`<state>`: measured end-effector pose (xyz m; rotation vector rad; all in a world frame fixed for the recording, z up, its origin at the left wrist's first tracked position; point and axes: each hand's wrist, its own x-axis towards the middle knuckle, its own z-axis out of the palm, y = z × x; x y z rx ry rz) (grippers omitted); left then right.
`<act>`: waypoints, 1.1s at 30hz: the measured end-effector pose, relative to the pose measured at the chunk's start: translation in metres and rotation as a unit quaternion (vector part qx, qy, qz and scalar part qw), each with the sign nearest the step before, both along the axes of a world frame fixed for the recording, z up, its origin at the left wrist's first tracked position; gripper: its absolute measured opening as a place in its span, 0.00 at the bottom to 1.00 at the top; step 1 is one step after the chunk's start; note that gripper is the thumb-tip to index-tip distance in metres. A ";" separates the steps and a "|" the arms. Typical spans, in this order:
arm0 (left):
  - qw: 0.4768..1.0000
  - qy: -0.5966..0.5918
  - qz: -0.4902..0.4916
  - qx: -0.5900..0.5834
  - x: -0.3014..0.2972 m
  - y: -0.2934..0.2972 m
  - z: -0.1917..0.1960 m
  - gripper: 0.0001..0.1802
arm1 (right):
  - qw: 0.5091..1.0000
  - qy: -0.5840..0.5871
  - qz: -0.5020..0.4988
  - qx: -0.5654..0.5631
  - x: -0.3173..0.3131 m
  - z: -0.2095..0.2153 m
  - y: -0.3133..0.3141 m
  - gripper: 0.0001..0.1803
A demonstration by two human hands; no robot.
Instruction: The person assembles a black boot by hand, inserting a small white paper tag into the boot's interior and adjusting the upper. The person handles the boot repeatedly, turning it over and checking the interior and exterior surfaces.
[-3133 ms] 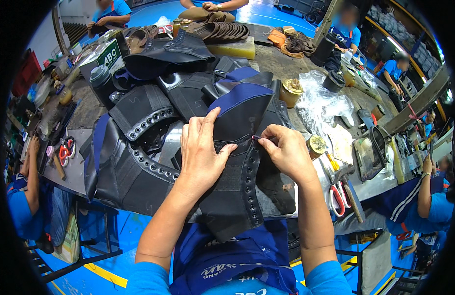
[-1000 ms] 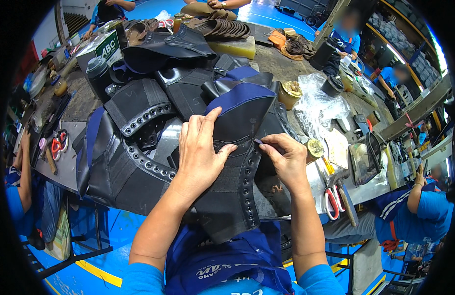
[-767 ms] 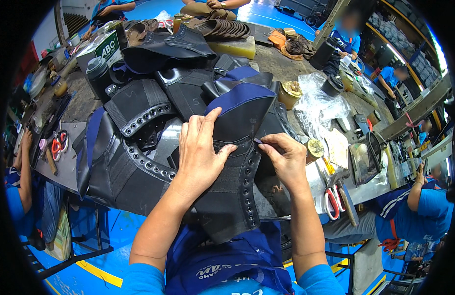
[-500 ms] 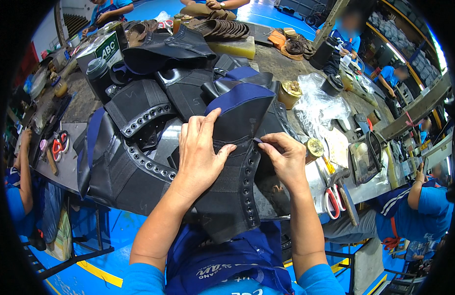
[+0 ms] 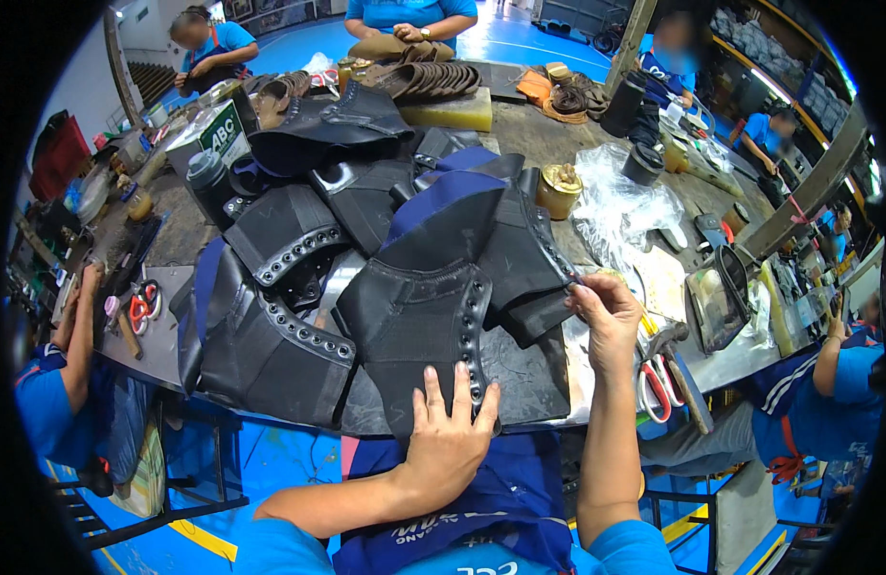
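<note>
A black boot upper with a navy lining and a row of eyelets lies in front of me on the bench. My left hand rests flat on its lower part, fingers spread beside the eyelets. To the right, my right hand has thumb and fingertips pinched together. Those fingertips meet the eyelet edge of a second boot upper; what they hold, if anything, is too small to make out. At the left lies another boot upper, with more uppers stacked behind it.
Right of my right hand are red-handled scissors and a hammer. Beyond them lies clear plastic wrap, near a glue jar. Another pair of scissors is at the left. Several people work around the bench.
My left hand has come down from the lining to the lower part of the front upper. My right hand has moved right, away from that upper's edge. The upper lies flatter.
</note>
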<state>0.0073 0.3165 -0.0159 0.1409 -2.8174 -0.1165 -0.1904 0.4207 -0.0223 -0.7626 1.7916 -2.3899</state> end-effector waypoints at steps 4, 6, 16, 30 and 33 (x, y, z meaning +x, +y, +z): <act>0.972 0.235 -0.009 -0.004 0.009 -0.043 0.066 0.18 | 0.999 -0.015 -0.009 -0.036 -0.009 0.011 0.020 0.05; 0.952 0.278 0.117 0.057 0.026 -0.071 0.105 0.16 | 0.994 -0.020 -0.003 -0.106 -0.012 0.015 0.031 0.06; 0.786 0.298 -0.042 0.540 0.031 -0.157 0.116 0.17 | 0.951 0.097 -0.005 -0.293 0.010 0.046 0.091 0.08; 0.814 0.193 0.206 0.507 -0.020 -0.197 0.022 0.14 | 0.982 0.117 0.003 0.149 0.048 -0.014 0.010 0.06; 0.880 0.282 0.159 0.348 -0.009 -0.159 0.036 0.13 | 0.956 0.225 -0.024 0.186 0.050 -0.011 0.007 0.07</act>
